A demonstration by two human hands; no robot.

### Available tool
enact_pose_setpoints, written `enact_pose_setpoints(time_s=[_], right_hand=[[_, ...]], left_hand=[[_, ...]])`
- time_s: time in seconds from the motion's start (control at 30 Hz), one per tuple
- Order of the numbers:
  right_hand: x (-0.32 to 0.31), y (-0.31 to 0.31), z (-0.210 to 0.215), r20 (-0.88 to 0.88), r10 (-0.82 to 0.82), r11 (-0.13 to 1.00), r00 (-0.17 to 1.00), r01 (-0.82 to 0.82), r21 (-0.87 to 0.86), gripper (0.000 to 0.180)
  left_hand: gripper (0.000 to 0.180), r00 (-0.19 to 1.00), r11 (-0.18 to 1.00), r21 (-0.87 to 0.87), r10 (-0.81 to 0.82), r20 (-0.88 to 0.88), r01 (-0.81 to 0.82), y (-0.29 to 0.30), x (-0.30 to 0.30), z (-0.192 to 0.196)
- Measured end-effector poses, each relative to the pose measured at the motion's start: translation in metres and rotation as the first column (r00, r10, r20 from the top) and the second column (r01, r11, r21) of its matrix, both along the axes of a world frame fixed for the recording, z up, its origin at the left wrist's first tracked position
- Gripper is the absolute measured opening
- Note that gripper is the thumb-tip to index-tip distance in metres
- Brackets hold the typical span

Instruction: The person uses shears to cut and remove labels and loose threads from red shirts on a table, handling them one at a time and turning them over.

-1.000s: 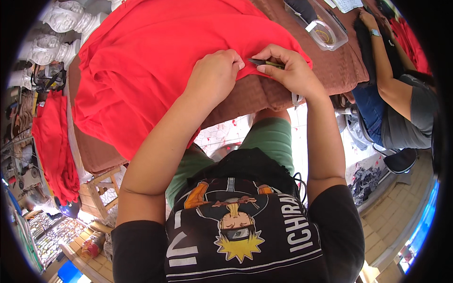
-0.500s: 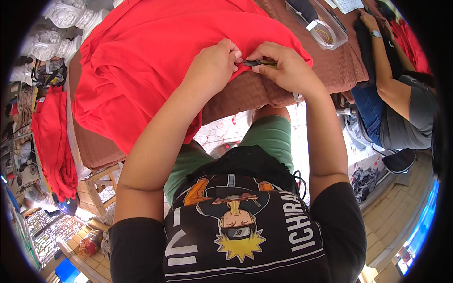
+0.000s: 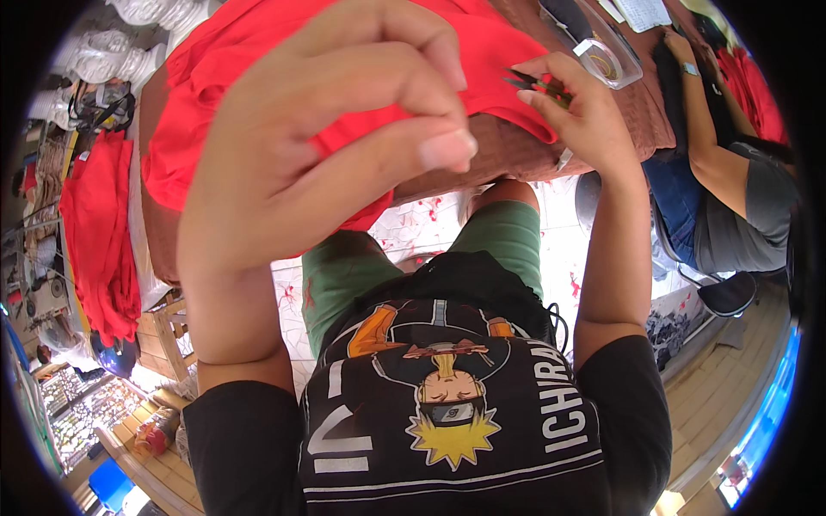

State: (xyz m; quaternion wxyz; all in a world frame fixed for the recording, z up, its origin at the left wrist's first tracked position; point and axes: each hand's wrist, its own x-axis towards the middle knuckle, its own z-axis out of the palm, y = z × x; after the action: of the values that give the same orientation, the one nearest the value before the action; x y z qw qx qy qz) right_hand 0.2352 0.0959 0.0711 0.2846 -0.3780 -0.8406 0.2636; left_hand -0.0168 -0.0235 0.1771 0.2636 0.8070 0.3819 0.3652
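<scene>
My left hand (image 3: 335, 129) is raised close to the camera, in front of the red fabric (image 3: 508, 69). Its fingers curl toward the thumb in a pinch, and whatever may be between the tips is too small to make out. At the table's near right edge, my right hand (image 3: 587, 107) holds a pair of thread snips (image 3: 521, 79), their dark blades pointing left over the fabric. The fabric lies heaped on the brown-covered table (image 3: 628, 116) and hangs over its near edge. My left hand and forearm hide much of it.
A clear plastic box (image 3: 613, 62) stands at the back right, with papers (image 3: 641, 13) beyond it. A co-worker's arm (image 3: 695, 112) reaches to dark cloth at the right. More red garments (image 3: 99, 232) hang at the left, near white busts (image 3: 107, 56).
My left hand has let go of the fabric edge and risen toward the camera. My right hand has moved right with the snips, away from the cloth's edge.
</scene>
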Motion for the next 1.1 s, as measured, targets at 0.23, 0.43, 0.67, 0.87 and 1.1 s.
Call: enact_pose_setpoints(time_s=[0.23, 0.43, 0.67, 0.87, 1.1], right_hand=[[-0.032, -0.037, 0.005, 0.054, -0.029, 0.977, 0.998, 0.04, -0.208, 0.029], [-0.097, -0.075, -0.026, 0.276, 0.142, 0.943, 0.951, -0.045, -0.331, 0.034], [-0.096, -0.067, -0.018, -0.526, -0.166, 0.851, 0.834, -0.148, -0.504, 0.024], [-0.082, -0.056, -0.039, -0.452, -0.329, 0.683, 0.829, -0.122, -0.72, 0.019], [-0.078, -0.053, -0.049, -0.444, -0.279, 0.691, 0.851, -0.143, -0.709, 0.02]], left_hand=[[0.015, 0.903, 0.949, 0.032, 0.288, 0.318, -0.314, -0.059, -0.029, -0.016], [0.016, 0.772, 0.802, -0.075, 0.54, -0.334, -0.593, -0.082, -0.055, -0.106], [0.021, 0.602, 0.705, -0.384, 0.709, 0.368, -0.596, -0.07, -0.036, -0.108], [0.02, 0.648, 0.646, -0.453, 0.74, 0.178, -0.614, -0.056, -0.03, -0.147], [0.029, 0.715, 0.715, 0.057, 0.699, -0.01, -0.697, -0.047, -0.02, -0.106]])
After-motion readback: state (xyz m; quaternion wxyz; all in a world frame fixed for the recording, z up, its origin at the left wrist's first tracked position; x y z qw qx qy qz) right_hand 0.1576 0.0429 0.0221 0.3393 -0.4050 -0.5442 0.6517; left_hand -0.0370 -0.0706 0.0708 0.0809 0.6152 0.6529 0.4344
